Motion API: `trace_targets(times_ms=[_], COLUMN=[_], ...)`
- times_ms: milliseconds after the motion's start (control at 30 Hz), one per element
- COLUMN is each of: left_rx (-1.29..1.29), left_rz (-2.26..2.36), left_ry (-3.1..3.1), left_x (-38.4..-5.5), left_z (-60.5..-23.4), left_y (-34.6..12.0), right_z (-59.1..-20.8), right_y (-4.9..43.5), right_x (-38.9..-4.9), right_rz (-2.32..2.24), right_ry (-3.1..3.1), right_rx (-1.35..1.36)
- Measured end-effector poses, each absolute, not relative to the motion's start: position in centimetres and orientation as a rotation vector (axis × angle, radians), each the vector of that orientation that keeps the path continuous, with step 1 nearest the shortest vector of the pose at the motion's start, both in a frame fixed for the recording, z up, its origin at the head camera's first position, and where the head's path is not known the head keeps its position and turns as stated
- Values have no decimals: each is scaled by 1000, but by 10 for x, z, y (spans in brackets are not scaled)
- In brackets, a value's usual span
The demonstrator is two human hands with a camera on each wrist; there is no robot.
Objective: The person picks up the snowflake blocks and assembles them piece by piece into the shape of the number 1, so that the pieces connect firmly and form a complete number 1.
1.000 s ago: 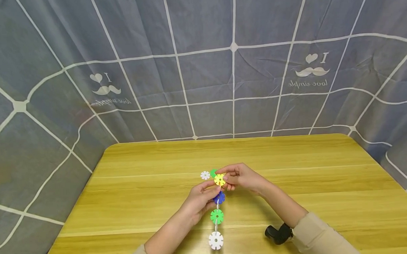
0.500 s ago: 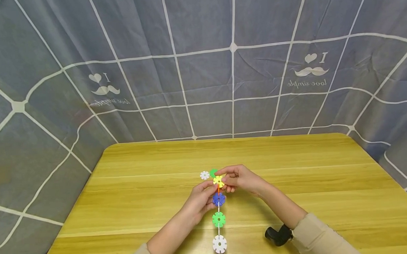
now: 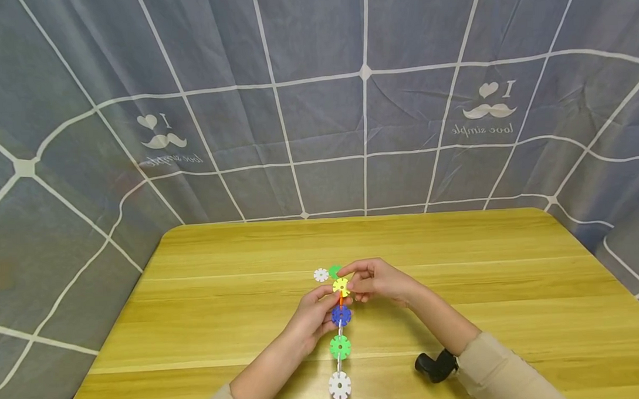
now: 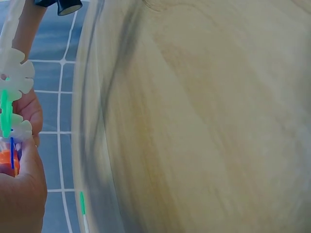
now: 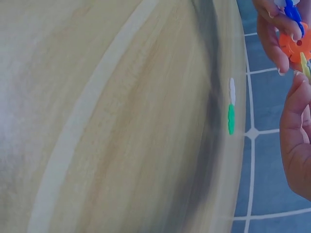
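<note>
A chain of notched plastic discs (snowflake-type building discs) runs toward me above the table. At its far end is a yellow disc [image 3: 342, 286], pinched by the thumb and fingers of my right hand [image 3: 381, 280]. My left hand [image 3: 309, 322] pinches the orange disc [image 5: 291, 47] slotted to it, seen edge-on from the head. Beyond the grip hang a blue disc [image 3: 341, 316], a green disc [image 3: 340, 347] and a white disc [image 3: 339, 386], linked by edge-on white discs. In the left wrist view, the chain's white disc [image 4: 18, 73] rises above my left hand.
On the wooden table [image 3: 228, 320], a white disc [image 3: 321, 275] and a green disc [image 3: 335, 271] lie joined just past my hands. A black device [image 3: 436, 367] is by my right sleeve. A grey-blue grid curtain [image 3: 322, 123] hangs behind the table.
The yellow disc and chain have shifted slightly toward me and a little left. The chain's near end swung right and then back left. Both hands keep their grips.
</note>
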State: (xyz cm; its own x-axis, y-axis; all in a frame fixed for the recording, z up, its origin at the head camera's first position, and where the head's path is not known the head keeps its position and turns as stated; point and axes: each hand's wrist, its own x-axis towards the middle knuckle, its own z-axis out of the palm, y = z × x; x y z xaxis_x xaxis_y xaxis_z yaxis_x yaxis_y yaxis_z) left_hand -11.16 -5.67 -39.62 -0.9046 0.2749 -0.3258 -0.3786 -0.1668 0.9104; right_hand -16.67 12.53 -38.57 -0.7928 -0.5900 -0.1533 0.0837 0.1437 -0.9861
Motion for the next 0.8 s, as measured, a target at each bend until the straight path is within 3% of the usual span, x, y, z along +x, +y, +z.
trace_targets(times_ms=[800], left_rx=[-152], left_rz=[2133], left_ry=[1674], left_x=[-109], left_z=[-401], left_y=[-57], right_z=[-405], right_y=[117], right_x=[-207], right_rz=[-1685], right_ry=[2051], right_rx=[-273])
